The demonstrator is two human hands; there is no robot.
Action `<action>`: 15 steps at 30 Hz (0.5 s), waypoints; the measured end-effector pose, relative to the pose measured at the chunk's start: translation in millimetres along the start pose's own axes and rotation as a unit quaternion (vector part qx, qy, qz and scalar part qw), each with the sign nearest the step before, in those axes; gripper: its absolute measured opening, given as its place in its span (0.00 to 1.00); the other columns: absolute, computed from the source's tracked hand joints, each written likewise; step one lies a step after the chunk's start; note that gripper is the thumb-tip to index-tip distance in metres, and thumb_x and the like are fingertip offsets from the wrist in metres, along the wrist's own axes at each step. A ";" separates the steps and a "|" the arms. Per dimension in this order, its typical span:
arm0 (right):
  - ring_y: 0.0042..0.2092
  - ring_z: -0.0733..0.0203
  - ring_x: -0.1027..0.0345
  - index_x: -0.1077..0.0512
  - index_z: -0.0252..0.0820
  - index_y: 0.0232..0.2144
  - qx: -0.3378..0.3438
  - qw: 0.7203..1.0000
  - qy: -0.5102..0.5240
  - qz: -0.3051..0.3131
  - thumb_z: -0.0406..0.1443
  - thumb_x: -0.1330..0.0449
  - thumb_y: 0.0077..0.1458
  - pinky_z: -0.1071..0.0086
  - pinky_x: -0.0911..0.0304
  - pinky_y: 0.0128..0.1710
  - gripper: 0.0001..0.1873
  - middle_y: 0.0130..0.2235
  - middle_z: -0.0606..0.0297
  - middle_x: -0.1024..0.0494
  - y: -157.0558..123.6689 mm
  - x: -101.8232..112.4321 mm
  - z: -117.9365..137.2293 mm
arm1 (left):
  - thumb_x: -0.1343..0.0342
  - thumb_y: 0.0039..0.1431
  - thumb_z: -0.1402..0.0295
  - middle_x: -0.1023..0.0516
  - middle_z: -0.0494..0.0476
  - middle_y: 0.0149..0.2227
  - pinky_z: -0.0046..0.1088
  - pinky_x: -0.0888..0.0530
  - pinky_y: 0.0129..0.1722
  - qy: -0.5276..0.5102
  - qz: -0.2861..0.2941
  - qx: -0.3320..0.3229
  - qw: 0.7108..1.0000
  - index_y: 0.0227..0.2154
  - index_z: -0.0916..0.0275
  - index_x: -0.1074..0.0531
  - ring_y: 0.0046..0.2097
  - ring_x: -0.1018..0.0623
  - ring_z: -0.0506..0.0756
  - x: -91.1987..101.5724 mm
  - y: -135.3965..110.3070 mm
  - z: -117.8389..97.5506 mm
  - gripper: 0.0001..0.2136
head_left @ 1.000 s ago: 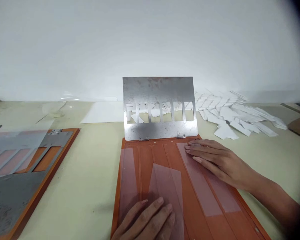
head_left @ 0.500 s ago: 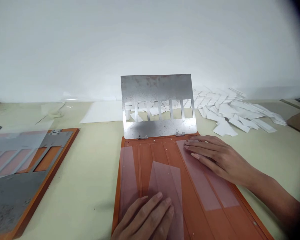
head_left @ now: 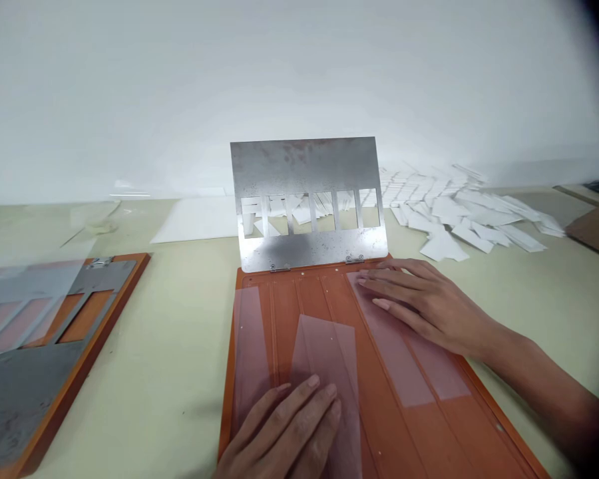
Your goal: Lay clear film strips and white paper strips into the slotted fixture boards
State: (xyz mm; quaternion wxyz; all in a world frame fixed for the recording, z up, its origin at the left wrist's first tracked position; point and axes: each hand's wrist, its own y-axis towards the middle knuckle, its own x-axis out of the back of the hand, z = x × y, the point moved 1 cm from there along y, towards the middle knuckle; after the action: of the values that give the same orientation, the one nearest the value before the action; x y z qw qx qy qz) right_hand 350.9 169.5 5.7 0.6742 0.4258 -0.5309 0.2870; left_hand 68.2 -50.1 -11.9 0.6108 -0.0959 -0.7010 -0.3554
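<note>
The orange board [head_left: 379,406] lay on the pale table [head_left: 174,319], in front of the person. Four clear strips were on it, and they looked pink over the orange. One strip [head_left: 252,346] lay along the left edge. One strip [head_left: 327,346] sat near the middle, a bit crooked, not in line with the grooves. Two more, an inner strip [head_left: 402,372] and an outer strip [head_left: 442,372], lay side by side on the right.

The left hand [head_left: 284,432] rested palm down on the low part of the middle strip. Its fingers were straight and close together, and they were not curled around anything. The right hand [head_left: 432,306] lay flat too, with its fingertips on the top part of the inner strip and its palm side over the outer strip. It was not clenched.

A gray metal flap [head_left: 304,163] stood up at the far end of the board, on two hinges. It had six holes in a row, and white bits showed through them. Behind it and to the right was a messy pile of white paper [head_left: 459,213]. On the left was another board [head_left: 87,359], with its metal flap down and a clear sheet [head_left: 30,286] over part of it.
</note>
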 end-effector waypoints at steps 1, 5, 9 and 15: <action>0.67 0.48 0.38 0.36 0.54 0.68 -0.003 1.000 -0.002 0.005 0.40 0.50 0.73 0.46 0.44 0.68 0.24 0.67 0.71 0.30 0.0 -0.5 -0.9 | 0.60 0.74 0.79 0.35 0.47 0.70 0.29 0.50 0.73 0.000 0.005 0.001 1.000 0.67 0.61 0.36 0.73 0.41 0.50 -0.3 -0.2 0.1 0.23; 0.69 0.48 0.41 0.39 0.57 0.70 -0.017 1.000 -0.003 0.017 0.41 0.51 0.74 0.45 0.47 0.69 0.25 0.68 0.72 0.32 0.7 -1.5 -1.5 | 0.59 0.75 0.77 0.33 0.48 0.69 0.30 0.47 0.73 -0.023 0.027 0.006 0.999 0.69 0.62 0.40 0.72 0.38 0.51 5.3 0.5 0.8 0.23; 0.68 0.47 0.39 0.37 0.55 0.69 -0.027 0.999 0.025 -0.011 0.41 0.51 0.74 0.44 0.46 0.67 0.25 0.68 0.68 0.32 5.8 6.4 10.5 | 0.56 0.77 0.66 0.33 0.56 0.69 0.33 0.38 0.72 -0.103 0.021 0.067 0.992 0.71 0.61 0.46 0.71 0.36 0.54 27.1 13.2 5.6 0.24; 0.56 0.49 0.29 0.26 0.46 0.57 -0.051 0.987 0.139 -0.061 0.46 0.46 0.71 0.51 0.36 0.60 0.19 0.54 0.60 0.20 13.9 22.1 39.5 | 0.44 0.71 0.57 0.35 0.55 0.68 0.40 0.28 0.64 -0.220 0.192 0.244 0.925 0.67 0.50 0.44 0.67 0.31 0.59 46.0 74.3 39.5 0.26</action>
State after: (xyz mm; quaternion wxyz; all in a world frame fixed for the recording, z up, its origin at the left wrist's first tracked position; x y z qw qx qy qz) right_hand 326.7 139.9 33.5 0.7784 0.3784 -0.4192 0.2740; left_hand 68.6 14.6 58.9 0.5021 -0.1525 -0.8510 -0.0195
